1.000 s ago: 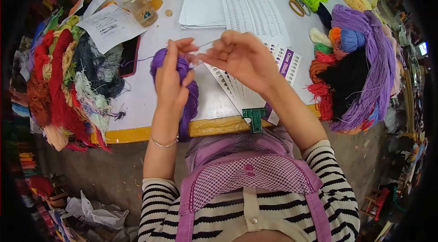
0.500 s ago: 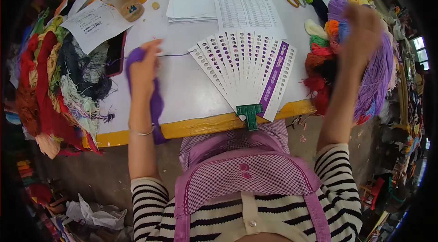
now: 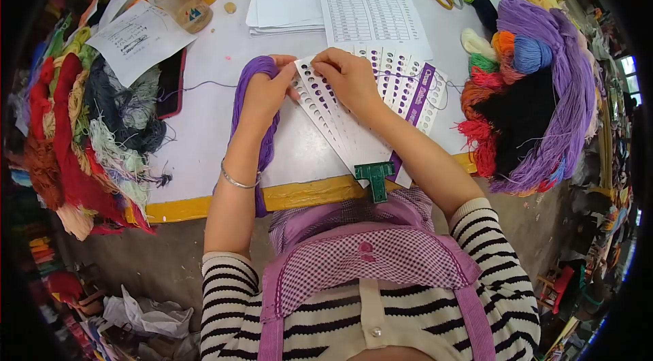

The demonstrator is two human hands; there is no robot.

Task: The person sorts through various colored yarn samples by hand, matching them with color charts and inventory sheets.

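Where both hands' fingers [image 3: 320,68] meet: punched cards [image 3: 354,123], purple skein [image 3: 248,99].

A white worktop [image 3: 218,123] with a yellow edge stands on a grey floor [image 3: 156,259]. Daylight comes in a small window [image 3: 627,65] far right.

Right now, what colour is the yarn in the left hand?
Purple yarn skein, in the left hand; head view.
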